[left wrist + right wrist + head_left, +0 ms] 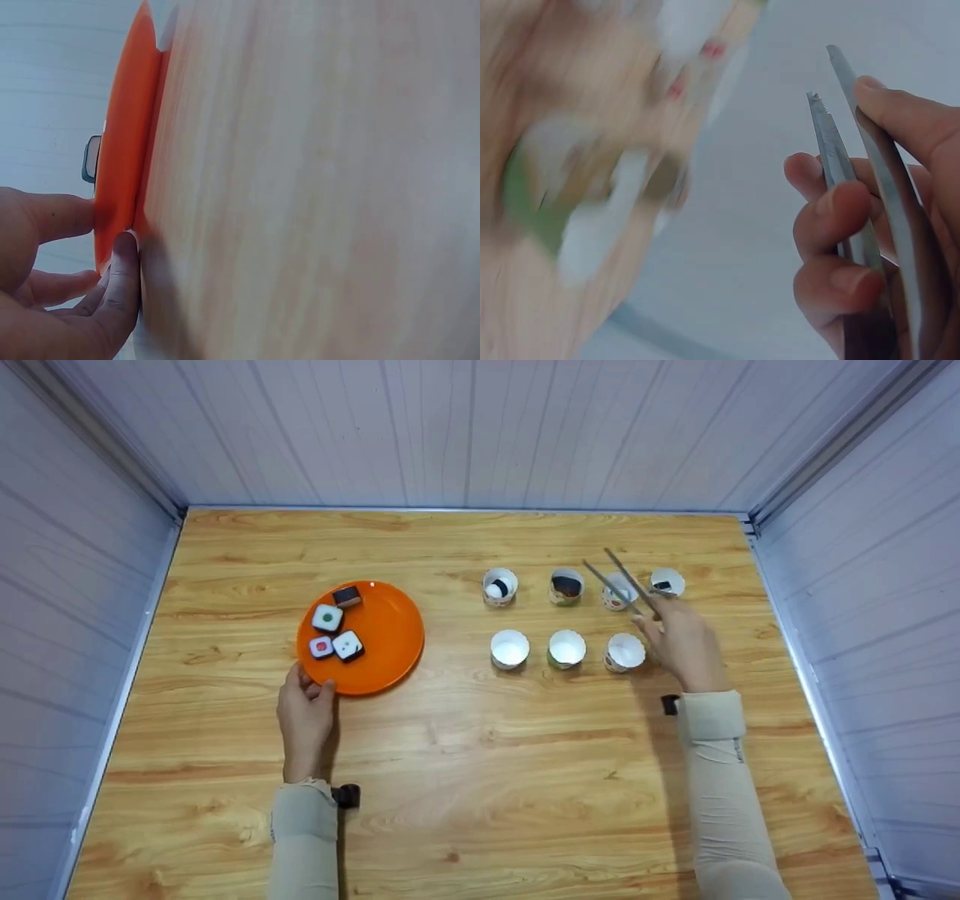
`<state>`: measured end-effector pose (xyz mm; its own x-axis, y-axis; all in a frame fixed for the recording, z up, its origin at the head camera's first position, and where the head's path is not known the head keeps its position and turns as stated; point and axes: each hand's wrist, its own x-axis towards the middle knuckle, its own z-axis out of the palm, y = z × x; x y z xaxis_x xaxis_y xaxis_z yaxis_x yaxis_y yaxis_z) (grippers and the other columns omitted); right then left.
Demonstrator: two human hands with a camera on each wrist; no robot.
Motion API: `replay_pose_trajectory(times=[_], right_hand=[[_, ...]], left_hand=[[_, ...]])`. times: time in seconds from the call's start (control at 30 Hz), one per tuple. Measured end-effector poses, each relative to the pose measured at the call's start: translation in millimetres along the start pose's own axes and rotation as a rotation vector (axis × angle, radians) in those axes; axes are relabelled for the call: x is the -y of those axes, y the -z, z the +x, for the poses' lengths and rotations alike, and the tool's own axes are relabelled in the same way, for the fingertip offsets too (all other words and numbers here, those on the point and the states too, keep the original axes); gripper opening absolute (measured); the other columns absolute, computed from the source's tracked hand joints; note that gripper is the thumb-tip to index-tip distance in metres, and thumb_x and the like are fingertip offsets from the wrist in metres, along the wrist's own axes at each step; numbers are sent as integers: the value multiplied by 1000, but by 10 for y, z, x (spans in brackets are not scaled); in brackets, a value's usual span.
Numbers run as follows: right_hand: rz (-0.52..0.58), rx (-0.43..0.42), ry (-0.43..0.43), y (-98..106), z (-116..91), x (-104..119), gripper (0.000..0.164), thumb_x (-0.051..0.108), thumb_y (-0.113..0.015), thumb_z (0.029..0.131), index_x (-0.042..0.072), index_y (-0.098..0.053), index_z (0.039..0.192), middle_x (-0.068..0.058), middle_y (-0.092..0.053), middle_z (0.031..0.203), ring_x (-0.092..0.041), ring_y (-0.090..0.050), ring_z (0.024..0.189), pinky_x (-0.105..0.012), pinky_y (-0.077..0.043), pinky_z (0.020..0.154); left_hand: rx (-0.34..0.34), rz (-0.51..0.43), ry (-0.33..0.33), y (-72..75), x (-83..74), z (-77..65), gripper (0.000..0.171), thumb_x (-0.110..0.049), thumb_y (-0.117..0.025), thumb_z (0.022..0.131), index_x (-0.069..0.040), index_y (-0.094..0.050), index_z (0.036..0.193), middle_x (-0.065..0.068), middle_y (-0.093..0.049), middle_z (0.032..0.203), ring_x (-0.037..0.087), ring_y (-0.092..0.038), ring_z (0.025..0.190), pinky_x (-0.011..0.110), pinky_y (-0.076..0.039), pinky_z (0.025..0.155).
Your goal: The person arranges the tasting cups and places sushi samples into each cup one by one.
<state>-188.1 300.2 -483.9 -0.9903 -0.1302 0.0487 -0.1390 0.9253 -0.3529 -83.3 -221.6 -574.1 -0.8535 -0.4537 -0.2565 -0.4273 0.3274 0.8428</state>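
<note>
My left hand (306, 724) grips the near-left rim of an orange plate (390, 637). In the left wrist view the thumb and fingers (64, 216) pinch the plate's edge from both sides. On the plate's left half lie toy sushi pieces: a brown block (346, 597), a white piece with a green centre (328, 618), a smaller one with a red centre (321, 646) and a white one with dark sides (348, 645). Over the back-right cups, my right hand (684, 649) holds metal tweezers (630, 577). Their tips stand apart with nothing between them, as the right wrist view shows.
Paper cups stand in two rows at right. Back cups hold a white piece with a black band (496, 588), a dark brown piece (566, 586) and a piece with black (662, 585); the tweezers partly cover another cup (616, 604). Front-row cups (510, 649) look empty. Pale walls enclose the table.
</note>
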Motion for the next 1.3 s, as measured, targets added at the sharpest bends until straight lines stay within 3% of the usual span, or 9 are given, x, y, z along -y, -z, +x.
replay_pose_trajectory(times=[0.17,0.4,0.63,0.73,0.8,0.93,1.07,1.3], right_hand=[[-23,41,107,-158,115,400,54,41,-59,101,5,-55,141,-18,-64,117,-37,-64,97,-55,-53,75],[-65,50,294,-362,276,941,54,42,-59,101,3,-56,139,-19,-64,119,-36,-65,95,-52,-54,77],[-63,122,392,-589,413,1466,54,43,-57,102,5,-55,140,-16,-63,125,-33,-66,92,-48,-55,74],[-77,141,435,-690,460,1687,52,42,-57,102,5,-56,138,-14,-64,121,-28,-65,83,-43,-54,67],[-81,161,454,-739,483,1835,53,43,-54,103,5,-55,139,-14,-63,121,-26,-64,80,-41,-54,66],[-90,200,489,-856,537,2111,56,46,-52,103,6,-53,142,-14,-62,126,-27,-65,90,-41,-56,74],[-146,203,527,-989,608,2354,56,48,-51,103,8,-53,142,-11,-63,122,-26,-66,89,-40,-55,67],[-200,284,480,-1226,652,2677,58,49,-49,103,7,-52,143,-11,-60,122,-25,-64,85,-39,-54,65]], left_hand=[[20,-1,30,3,-24,6,66,-14,-53,103,-1,-19,158,20,-45,141,25,-53,112,36,-47,97],[5,1,6,-1,-8,6,64,-12,-54,103,0,-23,157,20,-48,137,26,-54,110,36,-47,95],[4,-1,-8,5,11,1,66,-12,-55,102,1,-23,157,20,-49,137,26,-55,108,36,-47,93],[3,-4,-16,2,19,3,65,-11,-56,102,2,-23,157,21,-49,135,27,-55,107,37,-47,93],[2,-8,-22,1,16,3,65,-10,-56,102,3,-23,156,21,-50,134,27,-55,106,37,-47,92],[0,-12,-24,-1,13,-2,65,-11,-56,102,2,-24,156,20,-50,133,26,-55,106,36,-47,92],[2,-18,-23,-1,13,11,65,-11,-56,102,1,-24,157,19,-50,133,26,-55,106,35,-48,92],[0,-17,-28,-10,21,5,63,-10,-56,101,1,-26,156,20,-51,134,26,-56,106,37,-48,93]])
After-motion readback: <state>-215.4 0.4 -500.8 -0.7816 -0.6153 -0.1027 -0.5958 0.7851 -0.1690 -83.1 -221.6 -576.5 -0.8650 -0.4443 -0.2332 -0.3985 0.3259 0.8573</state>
